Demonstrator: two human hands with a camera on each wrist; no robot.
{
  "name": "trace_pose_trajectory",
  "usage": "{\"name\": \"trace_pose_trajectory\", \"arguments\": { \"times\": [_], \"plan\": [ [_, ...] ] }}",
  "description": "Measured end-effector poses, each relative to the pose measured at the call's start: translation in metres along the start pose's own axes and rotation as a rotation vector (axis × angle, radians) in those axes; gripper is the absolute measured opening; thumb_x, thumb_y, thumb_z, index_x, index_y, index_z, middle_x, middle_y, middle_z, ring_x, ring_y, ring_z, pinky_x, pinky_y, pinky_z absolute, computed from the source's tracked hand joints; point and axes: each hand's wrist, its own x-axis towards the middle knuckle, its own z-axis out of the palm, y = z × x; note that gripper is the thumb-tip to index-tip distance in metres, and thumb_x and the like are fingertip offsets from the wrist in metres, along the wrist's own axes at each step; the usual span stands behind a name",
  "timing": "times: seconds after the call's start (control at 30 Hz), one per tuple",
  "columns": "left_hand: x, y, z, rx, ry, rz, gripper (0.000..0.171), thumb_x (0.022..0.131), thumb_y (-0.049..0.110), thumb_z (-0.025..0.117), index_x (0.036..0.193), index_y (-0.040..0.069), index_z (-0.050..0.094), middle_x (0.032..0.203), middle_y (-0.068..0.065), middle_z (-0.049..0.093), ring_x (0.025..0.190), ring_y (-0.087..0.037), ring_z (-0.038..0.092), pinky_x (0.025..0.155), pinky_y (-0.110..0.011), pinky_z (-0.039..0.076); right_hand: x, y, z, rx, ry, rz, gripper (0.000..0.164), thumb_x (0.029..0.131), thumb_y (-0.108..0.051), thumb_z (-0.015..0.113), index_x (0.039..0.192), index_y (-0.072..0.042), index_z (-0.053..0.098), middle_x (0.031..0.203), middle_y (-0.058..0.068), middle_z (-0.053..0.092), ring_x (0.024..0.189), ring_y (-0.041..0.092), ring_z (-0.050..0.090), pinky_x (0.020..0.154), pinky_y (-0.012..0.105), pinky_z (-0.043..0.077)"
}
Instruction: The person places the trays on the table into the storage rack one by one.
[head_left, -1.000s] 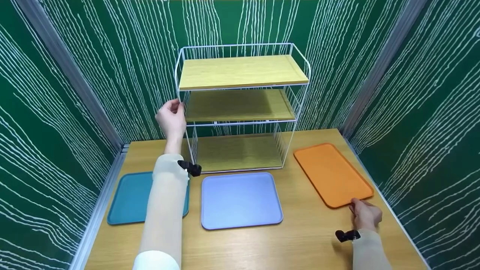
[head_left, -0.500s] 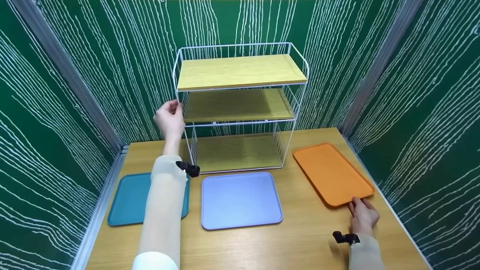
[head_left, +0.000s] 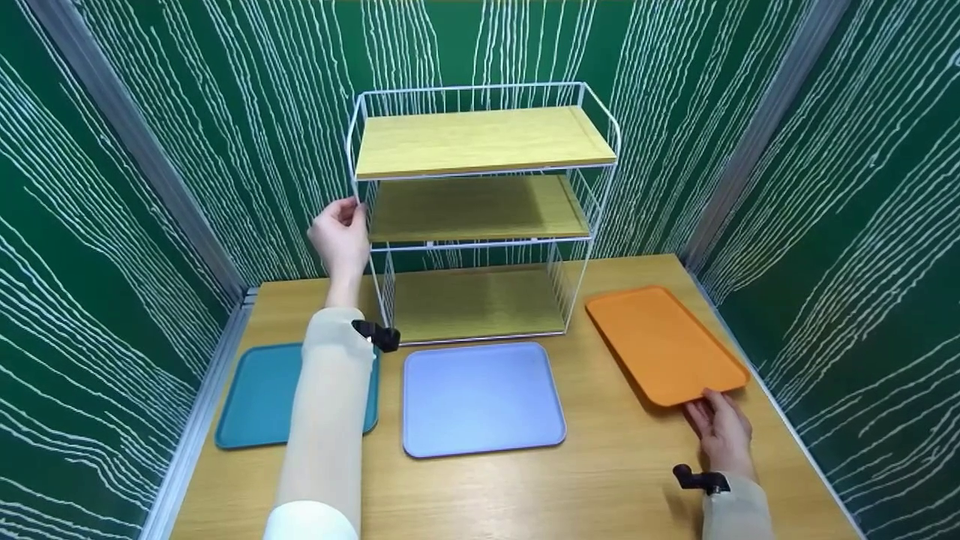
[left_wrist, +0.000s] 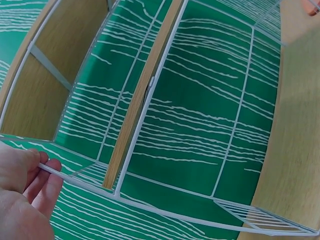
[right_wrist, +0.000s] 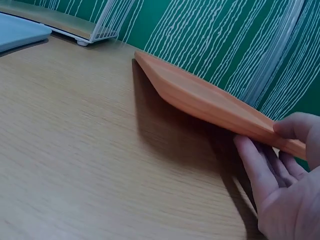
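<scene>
A white wire shelf rack (head_left: 480, 245) with three wooden boards stands at the back of the table. My left hand (head_left: 341, 234) grips its left front upright between the top and middle boards; in the left wrist view, the thumb and fingers (left_wrist: 47, 187) wrap that white rod. On the right lies an orange tray (head_left: 667, 345), its near edge pinched by my right hand (head_left: 724, 431). The right wrist view has the thumb on top of the orange tray (right_wrist: 210, 100) and the fingers (right_wrist: 255, 165) underneath, with the near end raised off the table and a shadow below.
A lilac tray (head_left: 484, 401) lies flat in front of the rack. Left of it is a teal tray (head_left: 255, 397), partly covered by my left forearm. Green walls with white streaks close in the wooden table (head_left: 525, 495) at the back and sides.
The orange tray's near edge has risen off the table, and my right hand has moved slightly left with more fingers beneath it. The left hand stays on the rack's upright.
</scene>
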Motion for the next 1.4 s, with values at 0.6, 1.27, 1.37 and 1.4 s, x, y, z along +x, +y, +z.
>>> {"name": "trace_pose_trajectory", "arguments": {
  "times": [0.6, 1.27, 1.37, 1.4],
  "plan": [
    [0.002, 0.000, 0.000, 0.024, -0.004, 0.006, 0.018, 0.106, 0.011, 0.069, 0.119, 0.002, 0.078, 0.111, -0.011, 0.078, 0.095, -0.020, 0.070, 0.083, -0.029, 0.058, 0.003, -0.001, 0.004, 0.122, -0.083, 0.002, 0.051, 0.095, -0.005, 0.082, 0.135, -0.027, 0.059, 0.108, 0.001, 0.076, 0.106, 0.015, 0.073, 0.094, 0.033, 0.060],
    [0.000, 0.001, -0.002, 0.043, 0.003, 0.010, 0.018, 0.105, 0.010, 0.069, 0.120, 0.002, 0.078, 0.111, -0.012, 0.078, 0.095, -0.020, 0.071, 0.082, -0.029, 0.059, -0.001, 0.001, 0.015, 0.198, -0.125, -0.061, 0.065, 0.094, 0.002, 0.081, 0.144, -0.034, 0.060, 0.121, -0.001, 0.075, 0.106, 0.017, 0.074, 0.089, 0.034, 0.062],
    [0.000, 0.000, -0.001, 0.033, -0.003, 0.004, 0.018, 0.105, 0.010, 0.069, 0.120, 0.003, 0.077, 0.111, -0.011, 0.077, 0.096, -0.021, 0.071, 0.083, -0.030, 0.059, -0.002, -0.001, 0.019, 0.215, -0.127, -0.080, 0.064, 0.092, 0.004, 0.081, 0.141, -0.034, 0.063, 0.121, -0.001, 0.075, 0.106, 0.017, 0.074, 0.089, 0.035, 0.062],
    [0.000, 0.000, -0.001, 0.029, -0.005, 0.002, 0.018, 0.105, 0.010, 0.069, 0.120, 0.003, 0.077, 0.111, -0.011, 0.077, 0.096, -0.021, 0.071, 0.083, -0.031, 0.059, -0.004, -0.002, 0.021, 0.221, -0.131, -0.087, 0.064, 0.092, 0.004, 0.081, 0.141, -0.034, 0.063, 0.121, -0.001, 0.075, 0.106, 0.017, 0.074, 0.089, 0.035, 0.062]
  ]
}}
